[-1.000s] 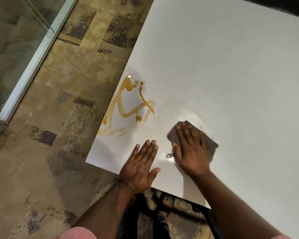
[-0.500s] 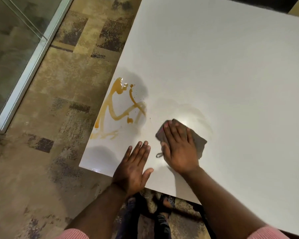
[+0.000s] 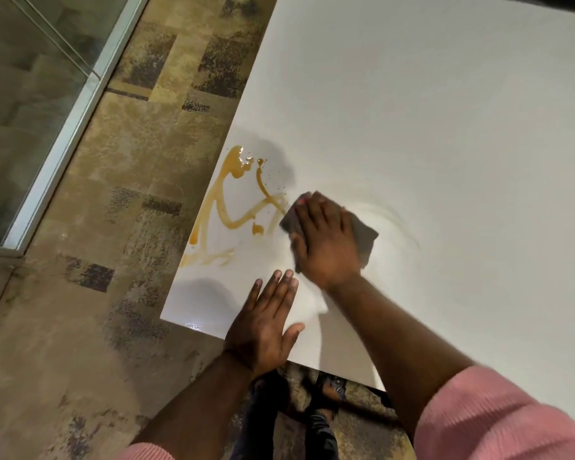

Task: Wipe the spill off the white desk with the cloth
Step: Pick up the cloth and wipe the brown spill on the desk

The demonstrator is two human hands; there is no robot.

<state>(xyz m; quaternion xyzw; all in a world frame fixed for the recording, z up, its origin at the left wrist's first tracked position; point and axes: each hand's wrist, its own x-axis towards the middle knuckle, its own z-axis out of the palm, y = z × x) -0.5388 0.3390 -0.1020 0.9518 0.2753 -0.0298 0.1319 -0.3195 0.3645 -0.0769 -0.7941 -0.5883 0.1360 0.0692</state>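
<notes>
An amber-brown spill (image 3: 228,207) runs in streaks and small drops across the near left corner of the white desk (image 3: 445,127). My right hand (image 3: 326,240) presses flat on a dark grey cloth (image 3: 365,235), whose left edge touches the right end of the spill. Faint wet arcs show on the desk to the right of the cloth. My left hand (image 3: 266,327) lies flat with fingers spread near the front edge of the desk, holding nothing.
The desk's left edge and front edge are close to the spill. Patterned brown carpet (image 3: 113,260) covers the floor to the left. A glass partition with a metal frame (image 3: 63,134) stands at the far left. My feet (image 3: 326,403) show below the front edge.
My right hand has slid the cloth up and to the left, from the clean patch to the spill's right edge. My left hand has stayed flat near the front edge.
</notes>
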